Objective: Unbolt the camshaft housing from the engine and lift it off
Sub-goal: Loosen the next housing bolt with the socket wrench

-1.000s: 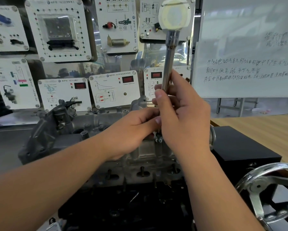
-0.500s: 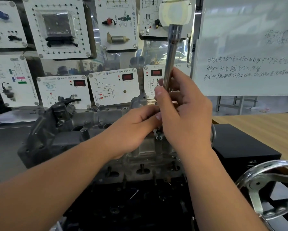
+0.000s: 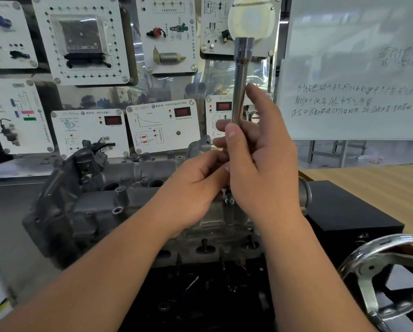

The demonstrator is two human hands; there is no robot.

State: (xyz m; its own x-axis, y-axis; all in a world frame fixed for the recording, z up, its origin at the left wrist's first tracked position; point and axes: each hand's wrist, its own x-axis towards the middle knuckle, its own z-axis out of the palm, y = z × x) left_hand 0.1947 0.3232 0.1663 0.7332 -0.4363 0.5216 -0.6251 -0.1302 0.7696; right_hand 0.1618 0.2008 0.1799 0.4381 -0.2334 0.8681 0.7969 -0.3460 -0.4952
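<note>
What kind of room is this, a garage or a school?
Most likely a car-mechanics training classroom: white teaching panels with car parts and diagrams line the wall, a handwritten whiteboard stands beside them, and a bare engine sits on a stand.

grey camshaft housing (image 3: 100,207), seated on engine (image 3: 212,238)

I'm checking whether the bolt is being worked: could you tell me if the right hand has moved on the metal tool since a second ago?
Barely. The right hand grips the upright metal tool at nearly the same spot over the camshaft housing, shifting only slightly.

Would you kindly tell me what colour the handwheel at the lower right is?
The handwheel is shiny silver metal, seen best in the head view.
</note>
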